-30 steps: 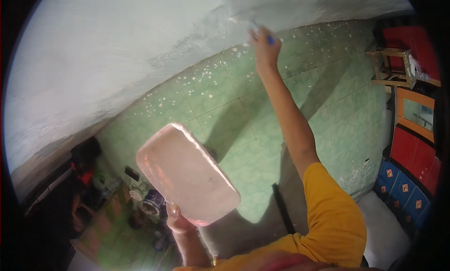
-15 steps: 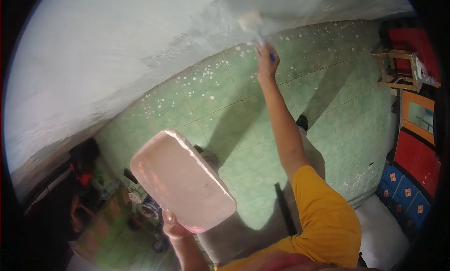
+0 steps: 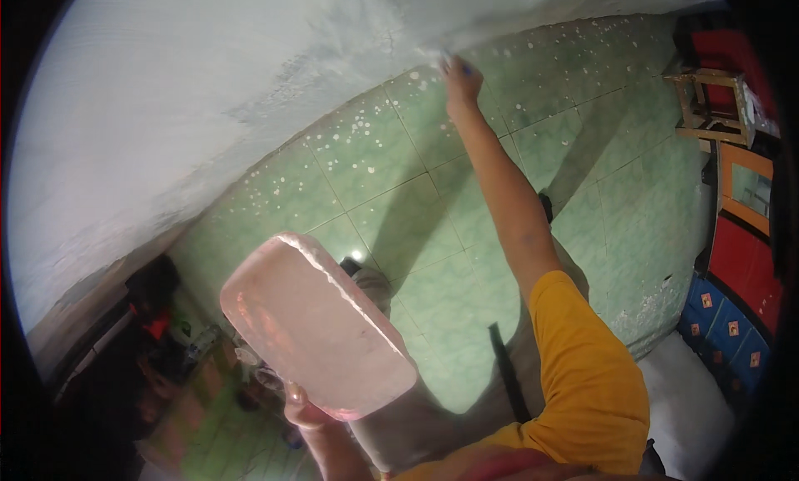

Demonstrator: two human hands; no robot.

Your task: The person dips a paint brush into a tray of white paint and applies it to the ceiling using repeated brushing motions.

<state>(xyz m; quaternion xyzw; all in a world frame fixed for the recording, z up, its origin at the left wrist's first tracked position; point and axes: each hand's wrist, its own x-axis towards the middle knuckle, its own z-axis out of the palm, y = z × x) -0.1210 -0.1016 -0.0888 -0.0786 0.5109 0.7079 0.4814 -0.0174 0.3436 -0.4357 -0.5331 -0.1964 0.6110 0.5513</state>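
My right hand (image 3: 463, 83) is stretched far out at the base of the wall (image 3: 200, 90), closed round a paintbrush (image 3: 436, 57) with a blue handle. The brush is blurred and mostly hidden by the hand, so I cannot tell whether its bristles touch the wall. A shallow pinkish plastic tub (image 3: 320, 323) with rounded corners is held in my left hand (image 3: 301, 408), which grips its near edge with the thumb on top. White paint lines the tub's right rim. Grey-white, damp-looking patches mark the wall's lower part.
White drips dot the green tiled floor (image 3: 466, 215). A wooden stool (image 3: 712, 106), red panels and an orange-framed piece (image 3: 746, 185) stand along the right. Dark clutter and small items (image 3: 196, 344) lie at the lower left. My foot (image 3: 351, 266) shows beside the tub.
My right hand has moved a little up and left, and the brush has dropped from higher on the wall toward its base. The tub stays in my left hand, shifted slightly left.
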